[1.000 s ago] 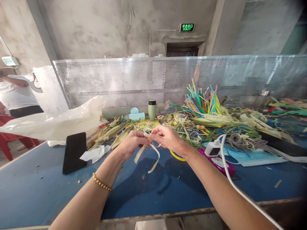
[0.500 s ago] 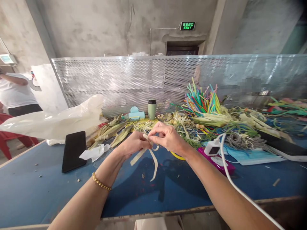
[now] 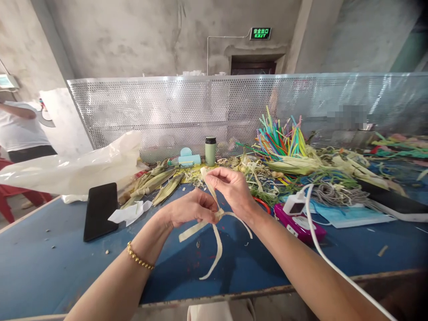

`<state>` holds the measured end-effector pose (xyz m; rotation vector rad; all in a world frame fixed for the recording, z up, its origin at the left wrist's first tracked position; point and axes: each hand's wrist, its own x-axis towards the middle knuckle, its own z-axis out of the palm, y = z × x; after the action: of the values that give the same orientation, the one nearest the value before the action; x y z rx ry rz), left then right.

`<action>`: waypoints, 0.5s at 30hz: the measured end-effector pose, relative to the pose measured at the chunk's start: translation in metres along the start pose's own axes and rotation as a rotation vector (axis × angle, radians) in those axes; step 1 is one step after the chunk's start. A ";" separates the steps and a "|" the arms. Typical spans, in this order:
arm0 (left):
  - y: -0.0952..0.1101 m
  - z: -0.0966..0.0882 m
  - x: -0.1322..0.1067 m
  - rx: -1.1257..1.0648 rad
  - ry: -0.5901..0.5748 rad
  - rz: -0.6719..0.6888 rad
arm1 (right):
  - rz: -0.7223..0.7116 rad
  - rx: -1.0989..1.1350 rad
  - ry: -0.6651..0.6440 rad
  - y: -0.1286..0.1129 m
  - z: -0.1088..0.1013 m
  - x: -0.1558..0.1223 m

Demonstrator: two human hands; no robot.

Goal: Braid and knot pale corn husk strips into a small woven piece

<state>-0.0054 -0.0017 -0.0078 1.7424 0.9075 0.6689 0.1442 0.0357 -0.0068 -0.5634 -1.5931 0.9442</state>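
Observation:
Over the blue table, my left hand [image 3: 195, 207] pinches several pale strips, likely corn husk, where they cross. A crossing point of the corn husk strips [image 3: 219, 249] shows just beside my left fingertips, and their loose ends hang down and spread to both sides. My right hand [image 3: 230, 185] is closed, thumb against finger, on one strip that rises up from the crossing. That strip's upper end sticks out above my right fingertips. Whether the strips are knotted or only crossed, I cannot tell.
Dried corn husks [image 3: 169, 189], a green bottle [image 3: 210, 151] and colourful stems [image 3: 279, 138] lie behind my hands. A black phone [image 3: 100, 211] and white paper [image 3: 130, 213] are left; a magenta power box [image 3: 297, 225] with a white cable [image 3: 323, 249] is right. Mesh panel [image 3: 167, 111] stands behind.
My right hand has drawn one strip upward, away from my left hand. My left hand has dropped slightly, and the hanging ends now spread wider, one curving right.

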 end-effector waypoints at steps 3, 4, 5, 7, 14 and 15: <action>0.001 -0.001 -0.002 -0.011 -0.011 -0.003 | 0.001 -0.011 0.107 -0.001 -0.002 0.002; 0.001 -0.001 -0.002 -0.011 -0.023 -0.001 | 0.002 -0.017 0.118 -0.002 -0.002 0.002; 0.001 -0.002 -0.002 -0.011 -0.038 0.001 | 0.004 -0.023 0.113 -0.002 -0.002 0.002; 0.000 -0.003 -0.001 -0.028 -0.070 0.008 | 0.009 -0.034 0.062 -0.003 -0.002 0.002; -0.011 -0.013 0.003 -0.342 0.077 -0.004 | 0.013 -0.345 -0.266 -0.001 -0.027 0.007; -0.012 -0.015 0.003 -0.370 0.085 -0.016 | 0.006 -0.391 -0.310 -0.002 -0.032 0.008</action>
<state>-0.0185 0.0111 -0.0143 1.3845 0.7964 0.8476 0.1728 0.0494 0.0001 -0.7149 -2.0792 0.7506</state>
